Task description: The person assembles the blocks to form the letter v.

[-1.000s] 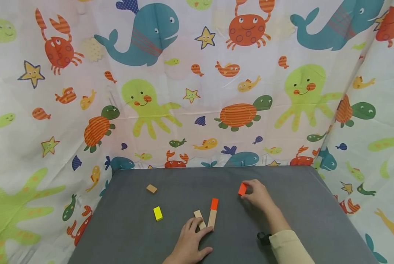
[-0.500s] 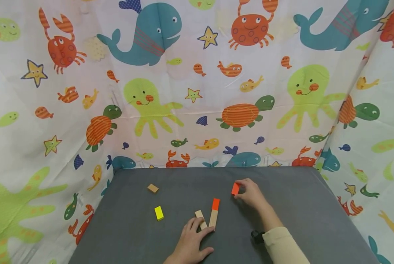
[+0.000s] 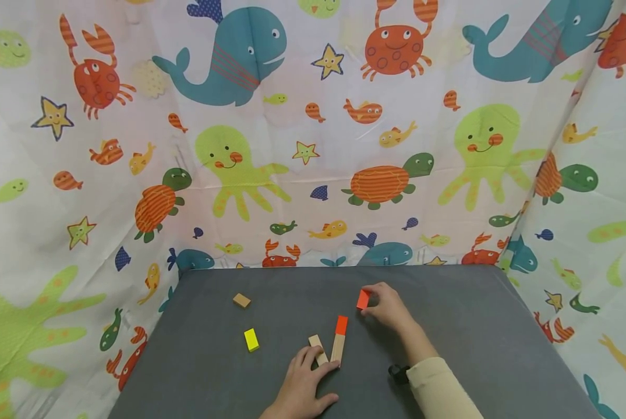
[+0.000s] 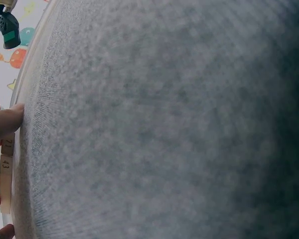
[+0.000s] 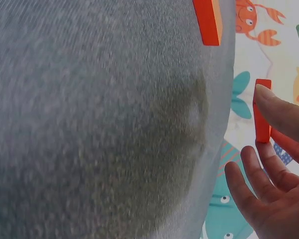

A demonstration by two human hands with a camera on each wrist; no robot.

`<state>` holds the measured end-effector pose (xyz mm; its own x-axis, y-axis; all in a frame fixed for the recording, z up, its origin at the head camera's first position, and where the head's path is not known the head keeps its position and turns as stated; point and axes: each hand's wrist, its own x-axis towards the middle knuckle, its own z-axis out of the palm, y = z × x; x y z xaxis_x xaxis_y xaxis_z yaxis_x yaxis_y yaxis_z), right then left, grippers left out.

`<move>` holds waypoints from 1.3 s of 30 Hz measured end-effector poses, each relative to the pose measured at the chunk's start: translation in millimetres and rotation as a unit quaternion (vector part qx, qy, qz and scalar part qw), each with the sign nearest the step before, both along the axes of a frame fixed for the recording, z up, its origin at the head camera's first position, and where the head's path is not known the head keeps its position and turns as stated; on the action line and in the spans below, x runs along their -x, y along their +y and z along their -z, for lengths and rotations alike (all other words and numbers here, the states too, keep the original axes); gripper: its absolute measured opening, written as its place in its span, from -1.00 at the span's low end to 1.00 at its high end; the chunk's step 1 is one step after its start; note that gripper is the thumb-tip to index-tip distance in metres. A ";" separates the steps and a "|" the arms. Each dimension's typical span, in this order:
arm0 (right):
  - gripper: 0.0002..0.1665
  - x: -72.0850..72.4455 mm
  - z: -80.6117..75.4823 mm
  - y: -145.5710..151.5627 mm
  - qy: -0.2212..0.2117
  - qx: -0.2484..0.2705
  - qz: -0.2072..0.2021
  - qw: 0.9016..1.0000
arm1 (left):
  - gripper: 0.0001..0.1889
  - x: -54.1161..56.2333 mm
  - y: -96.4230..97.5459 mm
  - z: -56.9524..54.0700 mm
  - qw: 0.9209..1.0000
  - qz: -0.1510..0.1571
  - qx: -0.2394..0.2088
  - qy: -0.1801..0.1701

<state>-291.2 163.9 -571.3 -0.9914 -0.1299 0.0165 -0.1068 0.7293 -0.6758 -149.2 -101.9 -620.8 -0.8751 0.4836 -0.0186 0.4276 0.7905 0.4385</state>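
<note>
My right hand (image 3: 390,307) pinches a red block (image 3: 363,299) between thumb and fingers, above the table's right-middle part. In the right wrist view the red block (image 5: 262,117) is held on end, the lower fingers spread away from it. My left hand (image 3: 303,384) rests with outstretched fingers at two plain wooden blocks. Some fingertips lie over the left wooden block (image 3: 314,340); another reaches the near end of the right wooden block (image 3: 338,347). A second red block (image 3: 341,325) stands end to end with the right one. Numbers mark the wooden blocks (image 4: 6,172) in the left wrist view.
A yellow block (image 3: 251,340) lies left of the left hand, and a tan wooden block (image 3: 241,300) sits farther back. The grey-covered table (image 3: 197,361) meets a sea-animal curtain (image 3: 302,192) behind it. A black wrist device (image 3: 398,373) hangs below the right forearm.
The right hand has moved left with its red block, drawing nearer the red block on the table. The left hand and the blocks on the table have stayed in place.
</note>
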 end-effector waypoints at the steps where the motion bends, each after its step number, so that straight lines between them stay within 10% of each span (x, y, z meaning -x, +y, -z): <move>1: -0.32 -0.1 0.6 -1.7 -0.002 0.002 0.000 1.000 | -0.36 -0.1 0.0 -0.1 1.000 0.000 0.001 -0.001; 39: -0.32 13.9 13.5 -37.3 -0.038 -0.004 -0.049 0.998 | -0.36 4.8 -1.1 6.9 1.000 -0.002 -0.002 -0.015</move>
<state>-305.1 126.6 -584.8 -0.9721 -0.2270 -0.0590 -0.1274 0.7225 -0.6795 -153.9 -103.0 -627.7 -0.8760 0.4803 -0.0432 0.4109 0.7903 0.4546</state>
